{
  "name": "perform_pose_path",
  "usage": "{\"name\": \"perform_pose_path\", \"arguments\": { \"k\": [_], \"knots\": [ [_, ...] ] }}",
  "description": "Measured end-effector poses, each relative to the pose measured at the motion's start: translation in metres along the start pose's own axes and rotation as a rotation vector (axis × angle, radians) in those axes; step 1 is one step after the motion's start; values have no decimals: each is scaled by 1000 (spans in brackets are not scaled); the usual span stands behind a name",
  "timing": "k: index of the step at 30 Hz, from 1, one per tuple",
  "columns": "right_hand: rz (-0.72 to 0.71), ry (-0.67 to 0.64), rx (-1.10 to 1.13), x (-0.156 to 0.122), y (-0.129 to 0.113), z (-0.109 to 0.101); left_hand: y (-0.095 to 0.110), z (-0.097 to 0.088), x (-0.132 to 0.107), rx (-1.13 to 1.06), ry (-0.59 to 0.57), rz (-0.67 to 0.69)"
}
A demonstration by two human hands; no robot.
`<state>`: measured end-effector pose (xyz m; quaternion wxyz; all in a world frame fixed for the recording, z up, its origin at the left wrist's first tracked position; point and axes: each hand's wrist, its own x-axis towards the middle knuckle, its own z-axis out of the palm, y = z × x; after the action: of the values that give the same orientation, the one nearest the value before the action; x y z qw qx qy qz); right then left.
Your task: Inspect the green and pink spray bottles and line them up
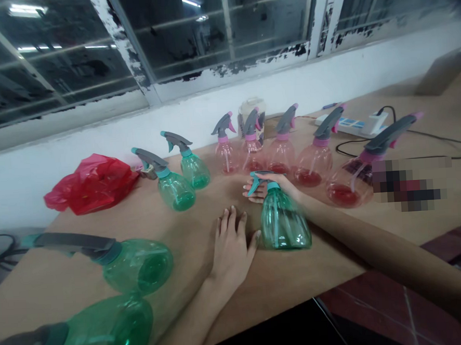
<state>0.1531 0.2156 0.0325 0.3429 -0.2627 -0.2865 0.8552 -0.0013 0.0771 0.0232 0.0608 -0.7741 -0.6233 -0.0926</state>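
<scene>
In the head view my right hand [280, 182] wraps around the grey-and-teal trigger head of a green spray bottle [283, 224], fingers behind the trigger. The bottle stands nearly upright near the table's front edge. My left hand [231, 240] lies flat on the table just left of it, fingers stretched out and holding nothing. Further left are green spray bottles: two at the back [177, 190] and two at the near left [138, 264]. Several pink spray bottles [311, 162] with grey-and-pink heads form a row behind and to the right of my right hand.
A crumpled red plastic bag [92, 183] lies at the back left of the wooden table [207, 309]. A patterned container [252, 111] stands behind the pink bottles. At the back right are a white power strip [356, 126], a black cable [447, 141] and a blue pen [331, 105].
</scene>
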Motion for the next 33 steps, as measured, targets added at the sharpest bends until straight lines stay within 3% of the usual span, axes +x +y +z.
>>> {"name": "perform_pose_path", "arguments": {
  "k": [11, 18, 23, 33],
  "knots": [
    [62, -79, 0, 1, 4, 0, 1, -3, 0, 0, -21, -9],
    [-167, -35, -5, -12, 2, 10, -1, -3, 0, -14, -31, 4],
    [-57, -167, -83, -17, -3, 14, 0, 0, -1, -12, 28, 10],
    [6, -170, -78, -14, 1, 11, 1, -3, 0, -21, -9, 8]
  ]
}}
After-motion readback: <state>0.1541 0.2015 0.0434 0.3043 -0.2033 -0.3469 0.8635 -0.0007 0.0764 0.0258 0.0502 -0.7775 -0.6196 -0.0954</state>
